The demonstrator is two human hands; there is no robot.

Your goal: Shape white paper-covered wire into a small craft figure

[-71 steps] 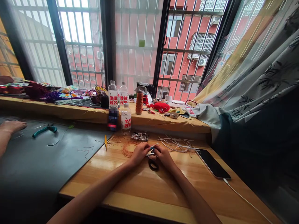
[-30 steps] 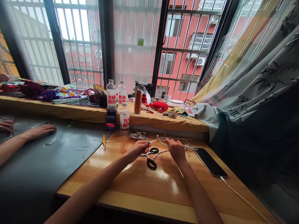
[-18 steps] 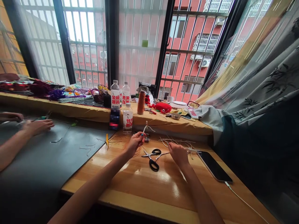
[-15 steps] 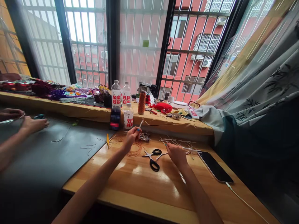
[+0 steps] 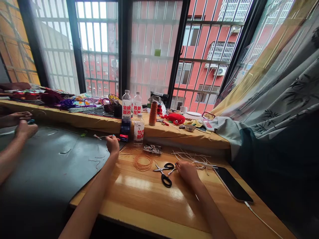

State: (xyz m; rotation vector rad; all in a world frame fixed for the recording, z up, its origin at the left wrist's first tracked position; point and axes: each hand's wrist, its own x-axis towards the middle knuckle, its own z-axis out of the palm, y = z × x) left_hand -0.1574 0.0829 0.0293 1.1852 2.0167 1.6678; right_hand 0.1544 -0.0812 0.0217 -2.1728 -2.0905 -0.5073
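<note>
My left hand [image 5: 113,144] is closed in a pinch near the left edge of the wooden table. From its fingers a short white cord [image 5: 102,136] points left, with a frayed tip. My right hand [image 5: 187,172] rests low over the table, its fingers pinching another white cord [image 5: 171,171] whose end lies by the scissors. The black-handled scissors [image 5: 164,172] lie with blades apart, just left of my right hand. A loose pile of white cords [image 5: 191,156] spreads behind that hand. Between my hands lies a coil of orange cord [image 5: 143,162].
A clear box of small parts [image 5: 153,149] and a water bottle [image 5: 139,131] stand at the ledge. On the right lies a phone [image 5: 233,184] with a charging cable. At far left, another person's hands [image 5: 25,127] work over a grey mat [image 5: 50,186].
My left hand has swung left with its white cord, from above the orange coil to the table's left edge. My right hand stays almost in place. The other person's hands shifted left.
</note>
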